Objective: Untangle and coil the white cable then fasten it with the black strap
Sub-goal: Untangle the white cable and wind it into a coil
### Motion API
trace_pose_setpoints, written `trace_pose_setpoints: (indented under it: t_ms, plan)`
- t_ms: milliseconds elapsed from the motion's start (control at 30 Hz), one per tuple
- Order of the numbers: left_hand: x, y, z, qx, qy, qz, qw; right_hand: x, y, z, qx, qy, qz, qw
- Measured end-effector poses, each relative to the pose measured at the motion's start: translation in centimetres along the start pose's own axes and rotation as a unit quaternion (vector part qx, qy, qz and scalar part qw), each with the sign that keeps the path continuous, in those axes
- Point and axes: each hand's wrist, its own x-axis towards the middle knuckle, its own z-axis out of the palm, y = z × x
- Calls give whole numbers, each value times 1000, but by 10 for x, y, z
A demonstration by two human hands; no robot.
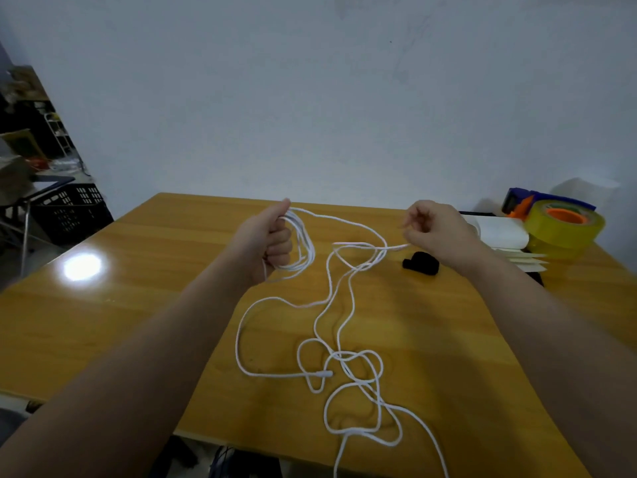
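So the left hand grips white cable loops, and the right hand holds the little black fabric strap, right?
Not quite. The head view shows the right hand pinching a strand of the thin white cable; the small black fabric strap lies on the yellow wooden table near that wrist. The left hand does grip the loops.

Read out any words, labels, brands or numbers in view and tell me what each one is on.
No text can be read in this view.
On the yellow tape roll: no print visible.
On the white box beside it: plain faces, no label shows.
On the black crate at far left: too dark and small to tell.
On the white cable and black strap: no markings show.
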Motion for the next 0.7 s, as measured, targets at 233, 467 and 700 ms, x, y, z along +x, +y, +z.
trace_pose_setpoints:
  t_ms: [233, 467, 700]
  plan:
    - [5, -8, 15, -90, -5, 28, 996, -8, 15, 37, -282, 32, -160, 945]
    - [10, 10, -4, -197, 5, 71, 978, -37, 49, 50, -394, -238, -29, 887]
    - [14, -7, 24, 39, 14, 15, 999, -14, -21, 48, 57, 82, -49, 994]
